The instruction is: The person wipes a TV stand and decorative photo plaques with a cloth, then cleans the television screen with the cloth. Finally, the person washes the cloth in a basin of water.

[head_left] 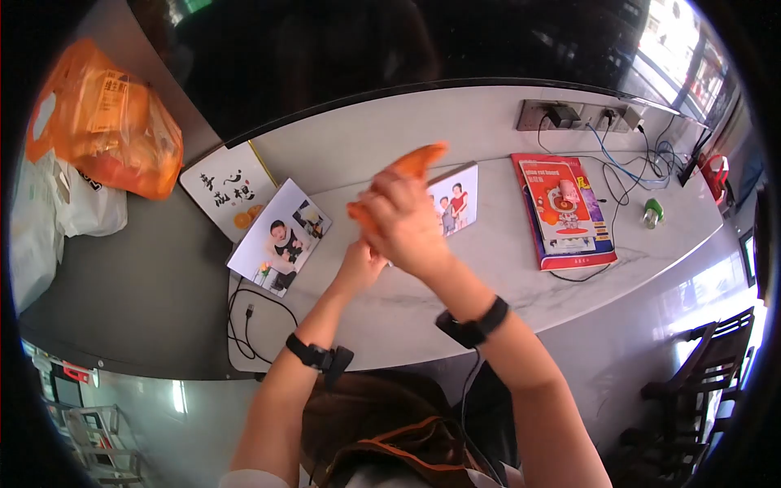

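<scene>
An orange cloth is bunched in my right hand, which is closed round it above the middle of the marble-patterned counter. Just below and to the left, my left hand has its fingers curled, partly hidden by the right; what it holds, if anything, I cannot make out. Behind my right hand a photo panel with several people stands near the wall, its left part covered. Another photo panel leans at the left, in front of a white board with black characters.
Red booklets lie to the right, beside a small green-capped object and cables below a socket strip. An orange bag is at the upper left. A black cable lies near the counter's left edge. A dark screen spans the top.
</scene>
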Motion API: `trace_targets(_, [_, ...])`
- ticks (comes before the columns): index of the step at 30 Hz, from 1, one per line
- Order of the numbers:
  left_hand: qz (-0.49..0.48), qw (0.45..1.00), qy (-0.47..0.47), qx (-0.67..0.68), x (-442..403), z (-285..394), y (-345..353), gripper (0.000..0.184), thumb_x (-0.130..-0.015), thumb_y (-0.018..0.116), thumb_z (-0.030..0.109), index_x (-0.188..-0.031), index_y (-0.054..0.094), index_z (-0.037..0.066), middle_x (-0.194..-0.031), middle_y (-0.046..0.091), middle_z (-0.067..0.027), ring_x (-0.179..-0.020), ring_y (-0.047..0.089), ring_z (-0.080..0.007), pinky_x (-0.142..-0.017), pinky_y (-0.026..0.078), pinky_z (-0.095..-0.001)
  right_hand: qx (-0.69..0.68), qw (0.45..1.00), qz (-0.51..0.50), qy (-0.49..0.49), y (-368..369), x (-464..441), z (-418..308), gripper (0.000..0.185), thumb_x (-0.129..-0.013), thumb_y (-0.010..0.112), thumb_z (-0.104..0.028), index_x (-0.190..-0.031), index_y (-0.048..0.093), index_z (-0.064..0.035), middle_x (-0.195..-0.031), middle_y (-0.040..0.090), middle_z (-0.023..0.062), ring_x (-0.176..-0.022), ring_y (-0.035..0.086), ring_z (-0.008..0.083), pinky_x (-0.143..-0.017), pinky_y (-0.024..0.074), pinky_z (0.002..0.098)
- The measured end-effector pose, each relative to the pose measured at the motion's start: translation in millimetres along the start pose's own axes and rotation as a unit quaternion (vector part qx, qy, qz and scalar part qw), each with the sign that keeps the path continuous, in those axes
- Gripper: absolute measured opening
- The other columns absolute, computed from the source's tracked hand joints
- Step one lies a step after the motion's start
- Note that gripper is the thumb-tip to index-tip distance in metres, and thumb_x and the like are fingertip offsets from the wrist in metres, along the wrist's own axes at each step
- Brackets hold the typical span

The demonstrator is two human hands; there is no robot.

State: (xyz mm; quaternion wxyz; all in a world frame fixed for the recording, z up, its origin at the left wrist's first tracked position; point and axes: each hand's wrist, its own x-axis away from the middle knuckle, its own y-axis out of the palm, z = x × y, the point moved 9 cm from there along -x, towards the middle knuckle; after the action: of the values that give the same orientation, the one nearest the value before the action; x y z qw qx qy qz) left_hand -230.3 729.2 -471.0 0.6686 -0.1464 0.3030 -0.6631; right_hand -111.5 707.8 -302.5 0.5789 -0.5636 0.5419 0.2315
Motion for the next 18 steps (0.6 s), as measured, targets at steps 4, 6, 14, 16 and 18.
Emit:
trace_targets(4, [0.013,0.999,-0.025,0.022,10.8,-22.6,5.9,0.031,-0.084,0.064,0.004,-0.113,0.052,-0.002,-0.099,0.064,-0.0074,-0.093,0.061,-0.0123,-0.078,0.049,-0.0273,0.042,0.996,-0.044,-0.058,43.6,17.0,9.8,0.03,-0.069,0.072,-0.029,-0.086,0.062,-0.0069,-0.081,0.055,0.0084,-0.084,0.055,0.028,-0.08,0.0443,0.0403])
trace_targets(6, [0.015,0.998,-0.039,0.056,13.8,-5.9,3.0,0.037,-0.085,0.067,0.011,-0.115,0.052,-0.003,-0.094,0.065,-0.014,-0.083,0.065,-0.0164,-0.07,0.05,-0.029,0.035,0.994,-0.054,-0.085,39.6,18.2,25.4,0.024,-0.072,0.071,-0.028,-0.083,0.061,-0.0089,-0.076,0.054,0.007,-0.077,0.054,0.0264,-0.075,0.0434,0.0382])
trace_targets(14, [-0.007,0.98,-0.08,0.183,7.8,-10.9,6.7,0.03,-0.089,0.061,0.001,-0.116,0.05,-0.003,-0.106,0.066,-0.0106,-0.099,0.064,-0.0159,-0.086,0.051,-0.0296,0.138,0.99,-0.022,-0.003,-7.4,20.3,127.2,0.023,-0.079,0.067,-0.023,-0.096,0.063,-0.0088,-0.092,0.06,0.0089,-0.092,0.056,0.0311,-0.083,0.0428,0.041])
trace_targets(16, [-0.009,0.98,-0.089,0.18,10.4,-11.5,6.7,0.03,-0.089,0.061,0.001,-0.117,0.049,-0.003,-0.106,0.066,-0.0109,-0.099,0.065,-0.0164,-0.086,0.051,-0.0299,0.105,0.988,0.091,0.072,-19.7,35.0,135.2,0.027,-0.083,0.063,-0.018,-0.107,0.062,-0.0075,-0.106,0.059,0.0124,-0.105,0.053,0.0345,-0.092,0.041,0.0437])
trace_targets(18, [-0.013,0.972,-0.067,0.223,7.5,-2.3,4.7,0.036,-0.088,0.063,0.005,-0.12,0.049,-0.004,-0.102,0.068,-0.0123,-0.096,0.066,-0.0173,-0.084,0.05,-0.0304,0.064,0.982,0.127,0.126,-14.2,60.5,139.7,0.026,-0.087,0.058,-0.015,-0.111,0.059,-0.0048,-0.114,0.056,0.0165,-0.112,0.049,0.0375,-0.097,0.0386,0.0454])
